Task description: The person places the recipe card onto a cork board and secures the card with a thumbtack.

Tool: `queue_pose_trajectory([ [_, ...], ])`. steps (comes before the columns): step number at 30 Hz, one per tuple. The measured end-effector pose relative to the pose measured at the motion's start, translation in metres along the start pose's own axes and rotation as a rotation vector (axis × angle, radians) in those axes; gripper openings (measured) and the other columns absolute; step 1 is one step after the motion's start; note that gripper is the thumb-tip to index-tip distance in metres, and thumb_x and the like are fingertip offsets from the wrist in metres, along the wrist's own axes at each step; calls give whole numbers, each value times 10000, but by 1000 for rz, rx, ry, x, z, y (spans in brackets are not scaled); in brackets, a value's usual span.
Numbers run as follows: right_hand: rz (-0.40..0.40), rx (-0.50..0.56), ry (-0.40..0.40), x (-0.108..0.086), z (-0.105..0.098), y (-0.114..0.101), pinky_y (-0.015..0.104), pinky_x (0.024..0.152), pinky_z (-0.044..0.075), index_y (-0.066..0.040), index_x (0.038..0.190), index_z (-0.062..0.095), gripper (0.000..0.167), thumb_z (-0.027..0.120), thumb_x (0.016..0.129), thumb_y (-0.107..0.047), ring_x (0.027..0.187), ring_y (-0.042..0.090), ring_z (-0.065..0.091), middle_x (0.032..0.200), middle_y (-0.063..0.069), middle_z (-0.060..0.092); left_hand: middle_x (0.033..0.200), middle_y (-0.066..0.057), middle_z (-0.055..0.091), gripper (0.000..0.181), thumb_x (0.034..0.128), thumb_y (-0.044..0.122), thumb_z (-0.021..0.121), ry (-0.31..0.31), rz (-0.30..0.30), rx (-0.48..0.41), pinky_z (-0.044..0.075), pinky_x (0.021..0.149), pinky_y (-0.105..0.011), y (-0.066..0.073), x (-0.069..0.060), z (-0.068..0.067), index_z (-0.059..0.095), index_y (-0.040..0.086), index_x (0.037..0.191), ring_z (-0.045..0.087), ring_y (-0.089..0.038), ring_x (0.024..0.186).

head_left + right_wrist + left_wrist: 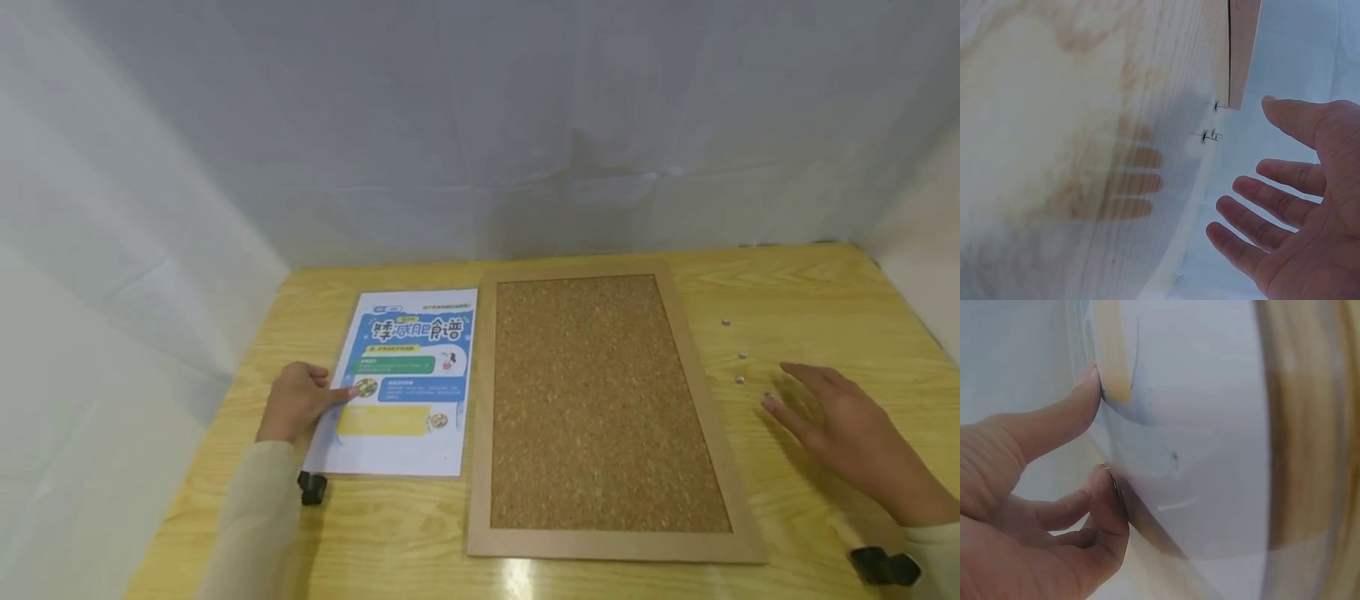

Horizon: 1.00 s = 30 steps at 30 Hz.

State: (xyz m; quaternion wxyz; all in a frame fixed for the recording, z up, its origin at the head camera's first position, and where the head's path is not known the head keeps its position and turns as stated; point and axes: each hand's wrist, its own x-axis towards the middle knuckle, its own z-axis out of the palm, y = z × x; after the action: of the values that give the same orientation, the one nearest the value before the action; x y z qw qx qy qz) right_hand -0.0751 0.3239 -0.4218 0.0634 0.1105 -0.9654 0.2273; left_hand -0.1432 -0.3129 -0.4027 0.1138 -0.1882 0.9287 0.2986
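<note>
A printed sheet (405, 454) with blue, green and yellow blocks lies on the table, left of a framed cork board (600, 400). My left hand (296, 400) holds the sheet by its left edge, thumb on the printed face; in the left wrist view the other fingers of that hand (1041, 506) are curled at the edge. Several small pins (741, 356) lie right of the board. Beside them hovers my right hand (862, 437), holding nothing. The right wrist view shows that hand (1297, 206) with its fingers spread, near the pins (1205, 136).
The wooden table (397, 533) reaches back to a pale hanging sheet (420, 167), which also covers the sides. The board's light wooden frame (622, 546) runs close to the table's front. A black wrist device (312, 487) sits by the left sleeve, another (885, 567) by the right.
</note>
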Motion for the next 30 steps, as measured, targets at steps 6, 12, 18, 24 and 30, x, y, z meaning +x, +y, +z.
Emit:
queue_pose_trajectory([
  [6,7,-4,-9,1,0,0,776,818,404,156,1372,480,620,694,978,-273,1135,639,454,1305,447,471,1305,-330,539,761,843,244,845,-29,-47,-16,523,964,-525,1,-1,-2,471,-166,1363,585,-425,1112],
  [12,26,-2,-31,-1,0,-1,784,826,393,151,1395,462,640,679,989,-293,1150,640,439,1318,444,458,1296,-314,531,749,852,226,837,-46,-61,-42,527,956,-511,1,0,-2,462,-162,1371,583,-402,1096],
  [18,13,-22,-15,-1,1,0,775,816,414,162,1375,475,618,685,986,-269,1128,638,460,1300,449,470,1285,-305,539,717,863,209,826,-31,-65,-65,529,960,-499,1,2,2,466,-155,1366,586,-391,1095],
  [24,-4,-22,-12,2,0,3,769,816,426,178,1348,488,606,703,973,-247,1120,637,470,1279,448,481,1260,-300,553,696,882,204,805,-21,-47,-62,535,936,-494,-1,2,0,471,-157,1374,586,-374,1064],
  [30,30,-37,-60,7,-3,7,716,749,485,189,1327,497,618,720,963,-257,1036,609,532,1260,459,478,1303,-297,555,617,952,171,723,-83,-9,-113,542,941,-472,-5,0,-3,461,-131,1423,599,-356,1094],
])
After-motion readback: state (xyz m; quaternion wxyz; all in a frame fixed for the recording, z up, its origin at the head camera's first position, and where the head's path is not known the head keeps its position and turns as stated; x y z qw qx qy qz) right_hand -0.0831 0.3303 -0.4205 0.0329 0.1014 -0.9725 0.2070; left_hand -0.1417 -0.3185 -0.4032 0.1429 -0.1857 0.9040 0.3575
